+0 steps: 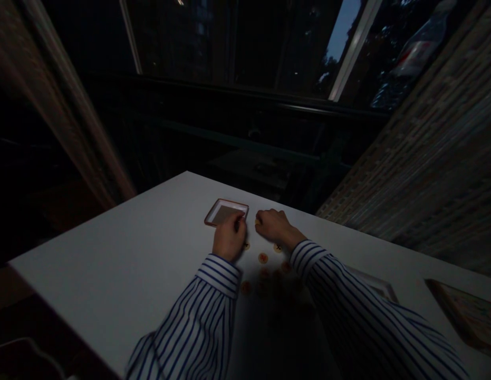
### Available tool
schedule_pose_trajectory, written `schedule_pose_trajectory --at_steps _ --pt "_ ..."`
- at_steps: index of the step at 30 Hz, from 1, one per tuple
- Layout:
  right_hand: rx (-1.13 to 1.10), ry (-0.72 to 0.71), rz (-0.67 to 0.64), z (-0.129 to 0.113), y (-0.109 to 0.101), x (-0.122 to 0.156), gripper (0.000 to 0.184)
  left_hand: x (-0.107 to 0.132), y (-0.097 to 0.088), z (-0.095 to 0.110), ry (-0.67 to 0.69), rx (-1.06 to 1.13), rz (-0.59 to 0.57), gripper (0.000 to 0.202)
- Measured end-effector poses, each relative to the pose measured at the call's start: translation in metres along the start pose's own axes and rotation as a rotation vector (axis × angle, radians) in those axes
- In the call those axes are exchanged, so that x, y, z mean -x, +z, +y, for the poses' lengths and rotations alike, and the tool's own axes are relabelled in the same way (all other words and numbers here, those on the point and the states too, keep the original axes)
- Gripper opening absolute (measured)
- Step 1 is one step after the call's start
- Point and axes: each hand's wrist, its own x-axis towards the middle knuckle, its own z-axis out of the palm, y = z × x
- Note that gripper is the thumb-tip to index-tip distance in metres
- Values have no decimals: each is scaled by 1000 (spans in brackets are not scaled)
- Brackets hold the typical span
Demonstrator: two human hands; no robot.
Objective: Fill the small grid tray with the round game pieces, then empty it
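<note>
**Item 1:** square shallow tray, red-brown rim, darker tan floor, lying flat on a white table. Its near right corner is partly covered by the left hand.

**Item 2:** left hand, just in front of the tray. Fingers curled over the tray's near rim and touching it; whether they grip it or only rest there, cannot tell.

**Item 3:** right hand, just right of the tray and not touching it. Closed, fingers curled downward, with a small yellowish sliver at the fingertips, too small to identify.

**Item 4:** round tan discs with dark markings, eight or so, scattered flat on the table in front of the tray, between the two forearms. The nearest ones are dim in shadow.

**Item 5:** blue-and-white striped shirt sleeves, both cuffs buttoned, in front of the tray.

**Item 6:** flat framed picture on the table, well right of the tray; a white-edged flat object lies nearer, partly under the right sleeve.

**Surroundings:** beyond the tray, a dark window; to its right, a brick wall.
</note>
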Motion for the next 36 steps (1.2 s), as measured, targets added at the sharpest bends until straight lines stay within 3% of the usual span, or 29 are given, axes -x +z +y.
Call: schedule_pose_trajectory --at_steps 12,18,28,36 --pt "-133 -11 56 8 -11 4 29 0 -1 3 11 -10 -6 28" --pt "-589 -71 132 22 -22 15 27 1 -2 6 64 -22 1 29" --pt "-1067 89 87 31 -48 59 28 3 -4 12 113 -36 8 29" --pt "-1356 173 69 38 -54 91 23 7 -2 15 167 -56 0 28"
